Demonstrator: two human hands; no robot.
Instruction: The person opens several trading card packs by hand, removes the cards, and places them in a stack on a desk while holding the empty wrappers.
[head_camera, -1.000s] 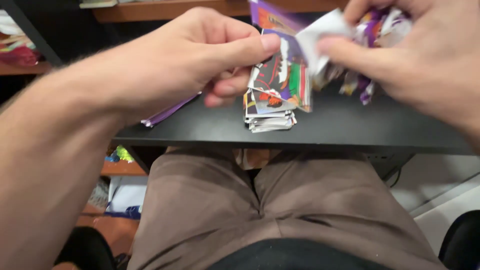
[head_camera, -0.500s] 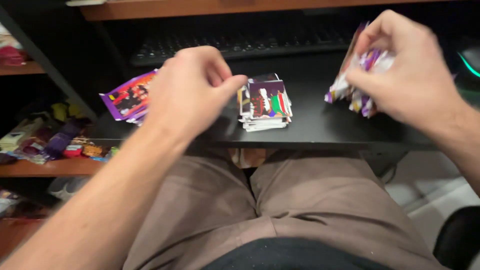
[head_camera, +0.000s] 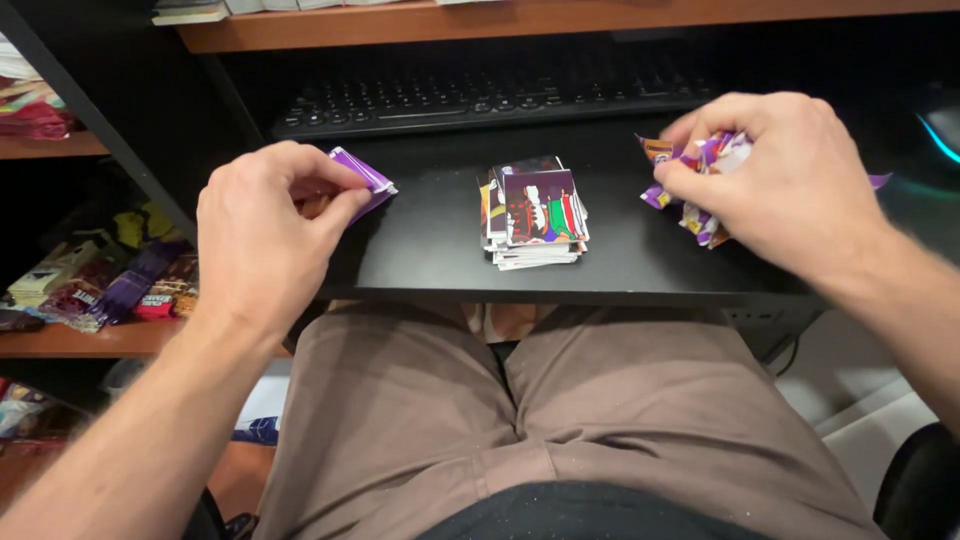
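Purple packet (head_camera: 362, 178) sits pinched at the worktop's (head_camera: 440, 250) left edge in our left hand (head_camera: 265, 240), fingers closed on it. Our right hand (head_camera: 785, 180) grips a crumpled bunch of wrappers (head_camera: 700, 185) over the right side. Between them a stack of cards (head_camera: 535, 212) rests on the worktop, near a keyboard (head_camera: 480, 95).

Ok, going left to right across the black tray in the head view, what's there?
Left hand pinching a purple packet → stack of cards → right hand gripping crumpled wrappers.
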